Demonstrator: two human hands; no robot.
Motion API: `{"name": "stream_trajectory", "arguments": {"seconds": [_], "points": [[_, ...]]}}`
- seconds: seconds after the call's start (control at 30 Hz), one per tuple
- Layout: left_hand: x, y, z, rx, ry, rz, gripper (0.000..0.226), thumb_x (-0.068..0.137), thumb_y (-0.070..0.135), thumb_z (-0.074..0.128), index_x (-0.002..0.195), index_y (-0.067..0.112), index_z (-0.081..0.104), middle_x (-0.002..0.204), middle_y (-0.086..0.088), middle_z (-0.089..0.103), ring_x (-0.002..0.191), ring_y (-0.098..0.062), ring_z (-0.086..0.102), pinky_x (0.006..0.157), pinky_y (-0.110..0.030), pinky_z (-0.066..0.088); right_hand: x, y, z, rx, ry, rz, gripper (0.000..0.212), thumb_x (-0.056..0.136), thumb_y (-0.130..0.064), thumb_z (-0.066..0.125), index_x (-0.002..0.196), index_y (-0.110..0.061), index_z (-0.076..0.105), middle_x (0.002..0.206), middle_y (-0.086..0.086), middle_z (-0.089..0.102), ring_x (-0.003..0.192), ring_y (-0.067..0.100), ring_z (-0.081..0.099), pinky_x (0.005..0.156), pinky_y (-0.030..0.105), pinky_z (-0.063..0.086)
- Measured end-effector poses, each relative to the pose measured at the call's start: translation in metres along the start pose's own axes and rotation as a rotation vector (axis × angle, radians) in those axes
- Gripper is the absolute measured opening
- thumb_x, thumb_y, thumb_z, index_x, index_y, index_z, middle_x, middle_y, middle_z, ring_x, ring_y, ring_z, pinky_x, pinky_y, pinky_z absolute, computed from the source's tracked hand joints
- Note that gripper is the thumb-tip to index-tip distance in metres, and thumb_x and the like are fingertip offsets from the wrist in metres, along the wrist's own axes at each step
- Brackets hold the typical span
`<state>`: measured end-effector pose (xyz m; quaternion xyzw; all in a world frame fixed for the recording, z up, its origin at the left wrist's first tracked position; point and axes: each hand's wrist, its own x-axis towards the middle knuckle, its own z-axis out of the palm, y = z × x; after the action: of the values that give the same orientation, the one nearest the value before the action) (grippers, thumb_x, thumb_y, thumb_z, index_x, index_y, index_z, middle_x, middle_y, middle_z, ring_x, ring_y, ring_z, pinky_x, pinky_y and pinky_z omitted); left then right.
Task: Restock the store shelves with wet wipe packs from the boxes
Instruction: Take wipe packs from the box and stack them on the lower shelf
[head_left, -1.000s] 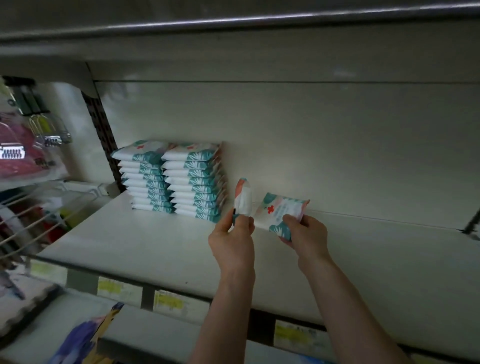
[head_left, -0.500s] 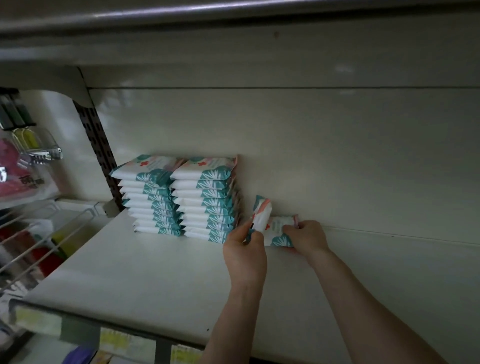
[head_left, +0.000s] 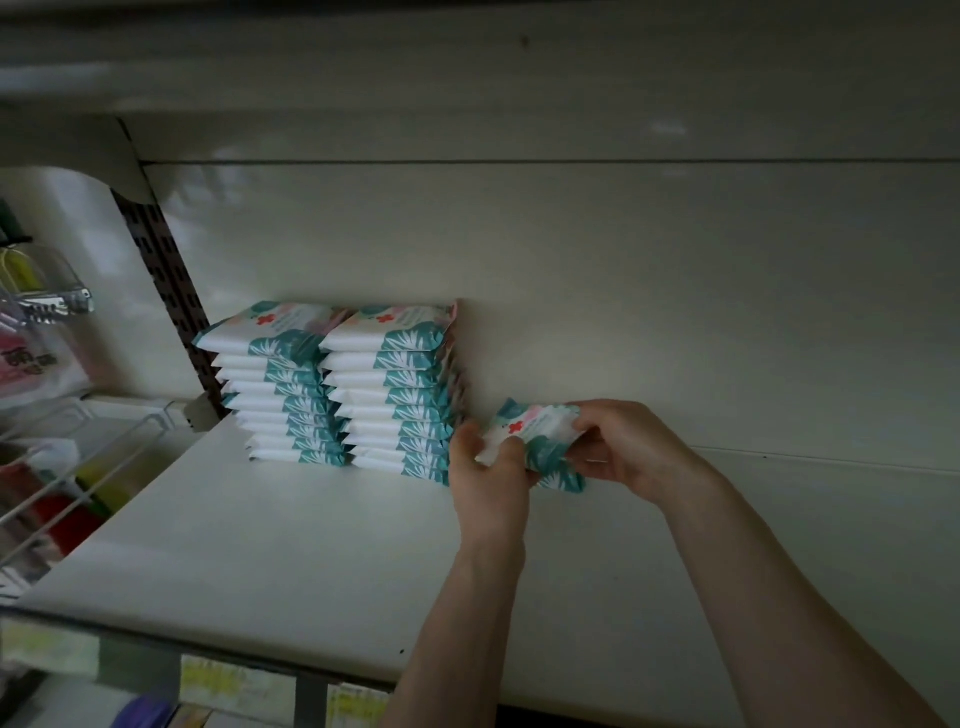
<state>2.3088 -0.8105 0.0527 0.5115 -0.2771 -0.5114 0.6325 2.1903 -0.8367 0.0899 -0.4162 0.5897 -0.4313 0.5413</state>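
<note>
Two tall stacks of white and teal wet wipe packs (head_left: 363, 395) stand against the back wall of the white shelf (head_left: 291, 545). Just right of them, a wet wipe pack (head_left: 537, 431) with a red cross lies tilted on top of another pack (head_left: 563, 480) that rests on the shelf. My left hand (head_left: 485, 480) grips the top pack's left end. My right hand (head_left: 628, 447) holds its right end, fingers curled round it.
A dark perforated upright (head_left: 166, 291) bounds the shelf at the left, with a wire rack (head_left: 78, 467) and hanging goods beyond it. Another shelf sits close overhead. Price labels (head_left: 234, 686) line the front edge. The shelf stretches bare to the right.
Both hands moved down and toward the back wall beside the stacks. The pack my left hand held upright now lies flat on the pack my right hand set on the shelf.
</note>
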Motion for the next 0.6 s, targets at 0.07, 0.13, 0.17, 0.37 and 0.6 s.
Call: {"name": "stream_trajectory", "arguments": {"seconds": [0.07, 0.13, 0.17, 0.37, 0.6], "points": [[-0.002, 0.000, 0.002, -0.015, 0.016, -0.002, 0.060, 0.089, -0.002, 0.052, 0.144, 0.015, 0.037, 0.130, -0.011, 0.053, 0.106, -0.031, 0.063, 0.079, -0.041, 0.059, 0.003, -0.001, -0.002, -0.033, 0.013, 0.009, 0.028, 0.087, 0.001, 0.043, 0.089, -0.014, 0.066, 0.081, 0.007, 0.069, 0.070, 0.018, 0.065, 0.061, 0.026, 0.050], [-0.004, 0.000, 0.002, -0.016, 0.015, 0.005, 0.061, 0.090, -0.005, 0.050, 0.145, 0.016, 0.036, 0.126, -0.013, 0.058, 0.102, -0.032, 0.066, 0.075, -0.039, 0.060, 0.005, -0.002, -0.007, -0.019, 0.037, 0.002, 0.032, 0.086, 0.003, 0.040, 0.089, -0.015, 0.066, 0.084, 0.007, 0.069, 0.073, 0.019, 0.064, 0.063, 0.027, 0.050], [-0.006, 0.000, 0.001, -0.020, 0.015, -0.018, 0.057, 0.091, -0.004, 0.049, 0.144, 0.014, 0.037, 0.121, -0.012, 0.061, 0.096, -0.031, 0.068, 0.071, -0.035, 0.060, 0.006, -0.003, -0.010, -0.005, 0.047, -0.004, 0.034, 0.084, 0.004, 0.039, 0.088, -0.015, 0.066, 0.084, 0.007, 0.069, 0.074, 0.020, 0.064, 0.063, 0.027, 0.051], [-0.006, 0.004, -0.003, 0.028, 0.010, -0.131, 0.029, 0.094, -0.002, 0.049, 0.122, 0.003, 0.058, 0.096, -0.014, 0.067, 0.069, -0.022, 0.065, 0.063, -0.032, 0.058, 0.017, -0.004, -0.020, 0.014, 0.054, -0.051, 0.018, 0.089, 0.005, 0.049, 0.086, -0.004, 0.065, 0.082, 0.011, 0.069, 0.070, 0.020, 0.067, 0.055, 0.026, 0.057], [0.008, -0.006, -0.017, 0.481, 0.025, -0.006, 0.023, 0.090, 0.004, 0.043, 0.098, 0.011, 0.063, 0.088, -0.012, 0.067, 0.087, -0.035, 0.065, 0.082, -0.047, 0.057, 0.043, 0.009, -0.009, -0.233, 0.210, -0.134, 0.013, 0.090, 0.002, 0.056, 0.081, 0.003, 0.066, 0.084, 0.017, 0.065, 0.073, 0.030, 0.067, 0.065, 0.038, 0.059]]}}
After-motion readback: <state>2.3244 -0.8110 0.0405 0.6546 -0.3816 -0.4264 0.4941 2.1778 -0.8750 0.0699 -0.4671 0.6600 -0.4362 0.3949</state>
